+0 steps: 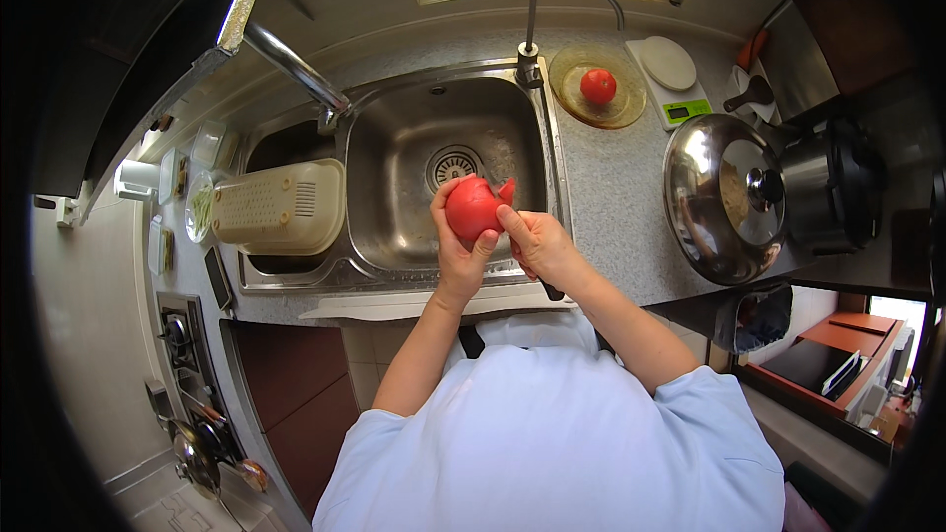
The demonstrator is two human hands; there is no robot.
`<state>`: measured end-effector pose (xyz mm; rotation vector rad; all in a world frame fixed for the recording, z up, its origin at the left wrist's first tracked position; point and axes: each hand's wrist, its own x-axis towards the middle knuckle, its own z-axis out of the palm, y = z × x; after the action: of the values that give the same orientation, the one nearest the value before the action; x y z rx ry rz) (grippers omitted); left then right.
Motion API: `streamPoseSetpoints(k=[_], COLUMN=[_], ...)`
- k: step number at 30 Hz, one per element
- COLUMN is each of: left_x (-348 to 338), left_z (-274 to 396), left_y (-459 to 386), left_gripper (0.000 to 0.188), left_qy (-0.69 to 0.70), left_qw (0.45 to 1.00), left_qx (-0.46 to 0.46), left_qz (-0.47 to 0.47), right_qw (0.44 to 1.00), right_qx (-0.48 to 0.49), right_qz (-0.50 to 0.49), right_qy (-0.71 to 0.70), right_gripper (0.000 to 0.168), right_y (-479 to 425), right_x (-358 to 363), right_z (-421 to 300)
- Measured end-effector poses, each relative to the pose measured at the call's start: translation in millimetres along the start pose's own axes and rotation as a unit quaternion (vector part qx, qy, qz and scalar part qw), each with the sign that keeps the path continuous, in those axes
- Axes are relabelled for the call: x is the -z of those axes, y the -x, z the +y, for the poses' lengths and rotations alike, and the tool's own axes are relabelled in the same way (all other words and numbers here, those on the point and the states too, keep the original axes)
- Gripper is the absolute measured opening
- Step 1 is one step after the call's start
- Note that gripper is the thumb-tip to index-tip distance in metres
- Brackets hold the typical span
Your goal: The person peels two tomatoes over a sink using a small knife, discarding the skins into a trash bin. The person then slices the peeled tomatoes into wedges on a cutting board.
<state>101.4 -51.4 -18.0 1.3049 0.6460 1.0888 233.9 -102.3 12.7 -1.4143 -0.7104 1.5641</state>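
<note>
Over the steel sink basin (399,236), my left hand (460,258) cups a large red tomato (471,208). A flap of red skin (507,189) sticks up from the tomato's right side. My right hand (543,247) is closed around a tool with a black handle (551,290), whose working end is hidden by the fingers and the tomato. The right thumb presses against the tomato's edge by the loose skin. Another red tomato (598,86) rests on an amber glass plate (569,107) to the right of the sink.
A beige drainer basket (277,207) spans the sink's left side. Two taps, a chrome one (299,70) and a slim arched one (531,22), rise behind. To the right are a kitchen scale (665,77), a domed glass-and-steel lid (698,236) and a black-and-steel cooker (828,192).
</note>
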Motion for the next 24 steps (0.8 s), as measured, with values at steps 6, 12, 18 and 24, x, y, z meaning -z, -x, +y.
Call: streamPoseSetpoints(k=[6, 12, 18, 24], left_x=[-2.6, 1.4, 19.5, 6.9], left_z=[-1.7, 1.9, 11.2, 3.4], left_y=[0.4, -1.0, -12.9, -5.4], left_gripper=[0.079, 0.081, 0.080, 0.074], left_qy=[-0.032, 0.074, 0.214, 0.150], left_qw=[0.999, 0.995, 0.948, 0.976], left_qx=[-0.016, 0.049, 0.213, 0.156], left_qz=[-0.002, -0.034, -0.096, -0.032], right_qw=[0.992, 0.990, 0.988, 0.965], right_qx=[0.069, 0.073, 0.033, 0.108], right_qz=[0.063, 0.052, -0.004, 0.095], right_qy=[0.083, 0.112, 0.152, 0.221], right_gripper=[0.061, 0.061, 0.061, 0.061], right_y=[-0.3, -4.5, -10.1, -10.4], right_x=[0.3, 10.2, 18.1, 8.7], right_z=[6.4, 3.3, 0.6, 7.0])
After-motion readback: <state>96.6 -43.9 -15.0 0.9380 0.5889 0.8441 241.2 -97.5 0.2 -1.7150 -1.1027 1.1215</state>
